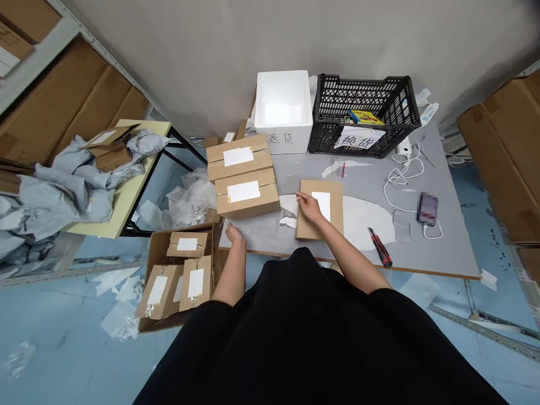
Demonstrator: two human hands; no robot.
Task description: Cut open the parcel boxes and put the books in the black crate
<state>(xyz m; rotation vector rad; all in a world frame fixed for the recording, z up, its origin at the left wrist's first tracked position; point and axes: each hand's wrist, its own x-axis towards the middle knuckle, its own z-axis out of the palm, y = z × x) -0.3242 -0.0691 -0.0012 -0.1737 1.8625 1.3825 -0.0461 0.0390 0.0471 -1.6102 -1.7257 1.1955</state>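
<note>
My right hand [310,207] is over a flat cardboard box [336,211] with a white label, lying near the table's front edge. Its fingers are curled together at the box's left side; whatever they pinch is too small to make out. My left hand [235,233] is at the table's front left corner, below two labelled boxes. Its fingers are mostly hidden, so their grip cannot be told. The two taped cartons, a nearer box [269,191] and a farther box [216,170], stand side by side at the table's left end.
A red and black utility knife [381,248] lies to the right. Behind stand a white foam bin [287,138] and a black crate [358,107]. A phone [427,208] and cables lie at right. On the floor, a large carton [154,247] holds several boxes. Grey parcels [63,194] cover a side table.
</note>
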